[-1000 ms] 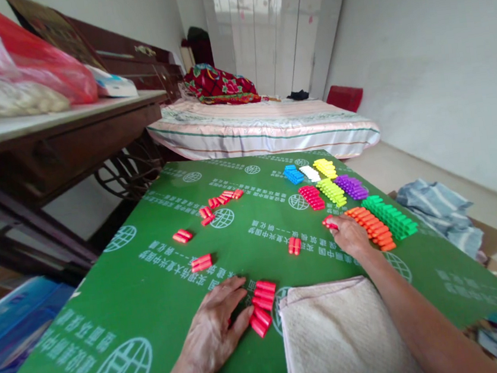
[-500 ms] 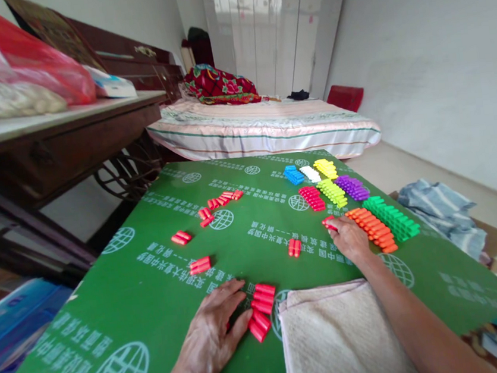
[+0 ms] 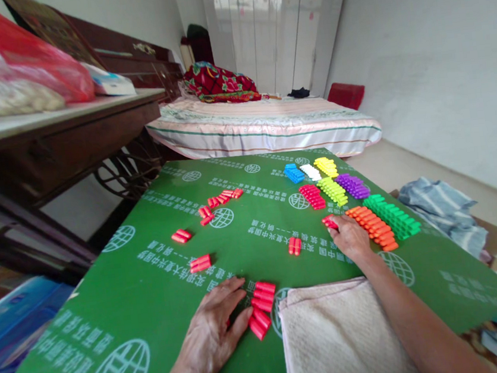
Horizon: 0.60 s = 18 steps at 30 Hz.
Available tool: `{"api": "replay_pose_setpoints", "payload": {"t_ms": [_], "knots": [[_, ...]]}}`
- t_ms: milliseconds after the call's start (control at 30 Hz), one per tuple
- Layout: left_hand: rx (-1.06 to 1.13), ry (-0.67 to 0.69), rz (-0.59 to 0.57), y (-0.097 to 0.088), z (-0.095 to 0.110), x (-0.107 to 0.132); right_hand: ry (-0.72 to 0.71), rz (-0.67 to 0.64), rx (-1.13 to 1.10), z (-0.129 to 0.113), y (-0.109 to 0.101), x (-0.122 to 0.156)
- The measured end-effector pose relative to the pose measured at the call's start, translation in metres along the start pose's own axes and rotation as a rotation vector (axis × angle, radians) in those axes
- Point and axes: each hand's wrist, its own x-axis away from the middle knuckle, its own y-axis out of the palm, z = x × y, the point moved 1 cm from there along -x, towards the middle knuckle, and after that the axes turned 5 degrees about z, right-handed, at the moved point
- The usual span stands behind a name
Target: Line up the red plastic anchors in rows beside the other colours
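Observation:
My left hand (image 3: 214,334) lies flat on the green board (image 3: 153,293), fingers spread, its fingertips against a short row of red blocks (image 3: 259,308). My right hand (image 3: 348,236) reaches across the board with its fingers closed on a red block (image 3: 330,221) beside the orange row (image 3: 372,227). Loose red blocks lie in pairs (image 3: 294,245) (image 3: 200,263) (image 3: 181,236) and in a cluster (image 3: 221,200) further back. Sorted rows stand at the far right: green (image 3: 392,215), purple (image 3: 352,186), lime (image 3: 332,191), pink-red (image 3: 312,196), blue (image 3: 293,173), white (image 3: 310,172), yellow (image 3: 326,167).
A beige towel (image 3: 337,338) lies on the board's near edge between my arms. A dark wooden table (image 3: 46,143) with plastic bags stands at the left. A bed (image 3: 264,128) is behind the board; cloth (image 3: 443,206) lies on the floor at right.
Almost nothing differs. My right hand stays by the orange row with the red block; my left hand stays at the near red row. The view shifted slightly.

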Motion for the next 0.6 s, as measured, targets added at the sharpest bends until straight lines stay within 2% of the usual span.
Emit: {"api": "replay_pose_setpoints", "payload": {"t_ms": [233, 600], "knots": [[0.038, -0.028, 0.003, -0.0004, -0.0012, 0.0014, 0.035, 0.039, -0.021, 0.0003, 0.0023, 0.0011], [0.069, -0.060, -0.026, 0.0010, -0.0032, 0.0045, 0.062, 0.029, -0.048, 0.0011, 0.0021, 0.0013]]}}
